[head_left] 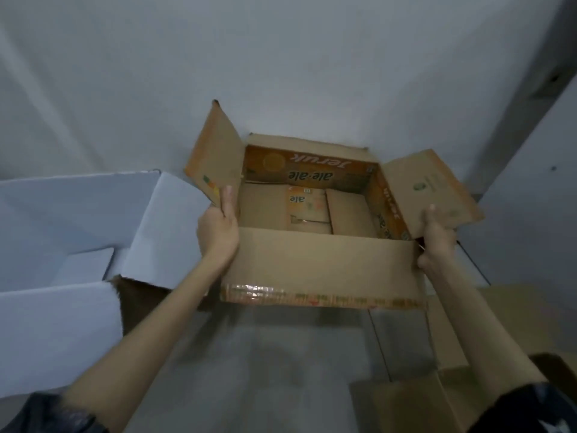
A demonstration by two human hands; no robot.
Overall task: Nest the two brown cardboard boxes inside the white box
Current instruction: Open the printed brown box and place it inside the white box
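Observation:
An open brown cardboard box [321, 267] with orange "ale-ale Jeruk" print inside is held up in the middle of the view, its flaps spread. My left hand [218, 229] grips its left side at the base of the left flap. My right hand [437, 242] grips the right side under the right flap. The big white box [78, 232] stands open at the left, its flaps up, just beside the brown box. A second brown cardboard box [452, 354] lies on the floor at the lower right, partly behind my right forearm.
A pale wall [281, 57] rises right behind the boxes. Grey tiled floor [281, 354] shows below the held box. A wall corner or door frame [549, 89] runs along the right edge.

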